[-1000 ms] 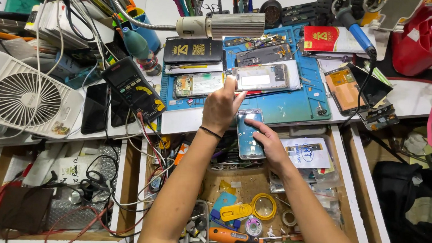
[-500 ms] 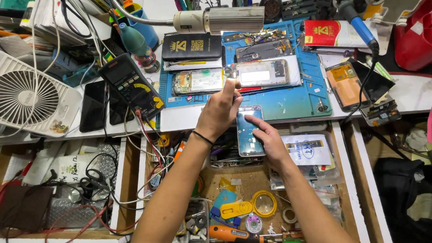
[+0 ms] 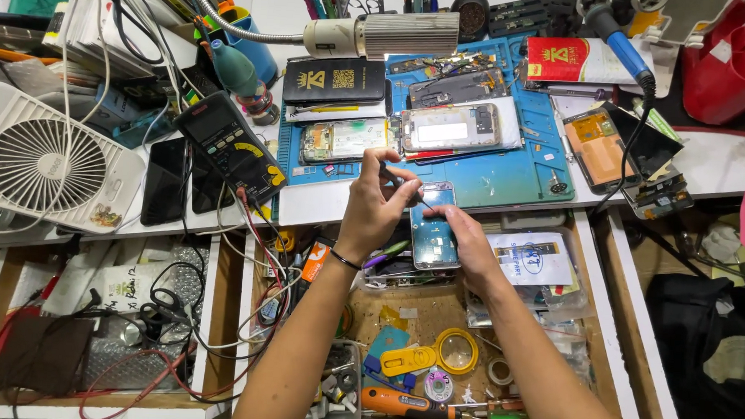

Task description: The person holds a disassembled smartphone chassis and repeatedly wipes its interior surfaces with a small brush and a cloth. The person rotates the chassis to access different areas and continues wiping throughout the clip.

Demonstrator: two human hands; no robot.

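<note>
At far left, a white fan [image 3: 46, 163] lying flat on the bench, dark phones [image 3: 166, 180] beside it, then a black multimeter [image 3: 231, 145] with red leads trailing toward the near drawers. At centre, left hand [image 3: 374, 208] pinched shut on a thin dark tool [image 3: 400, 184], tip angled down to the top edge of an opened phone [image 3: 434, 226]. Just right of it, right hand [image 3: 469, 244] pressed flat on that phone's lower half, fingers spread, pinning it at the near edge of the bench over the open drawer. Beyond, on the blue work mat [image 3: 508, 169], two more stripped phones and a lamp head [image 3: 380, 35]. Farther right, an orange-backed screen panel [image 3: 599, 149] and a red container [image 3: 731, 62].

Likely risks: tool tip slipping off and scratching the board or tearing a ribbon, given the slanted angle; phone tipping into the drawer, being held over the edge; tiny parts lost among the drawer clutter below.

Against the earlier pictures: left hand drawn back nearer, off the mat, now at the held phone; right hand and phone hardly shifted.
</note>
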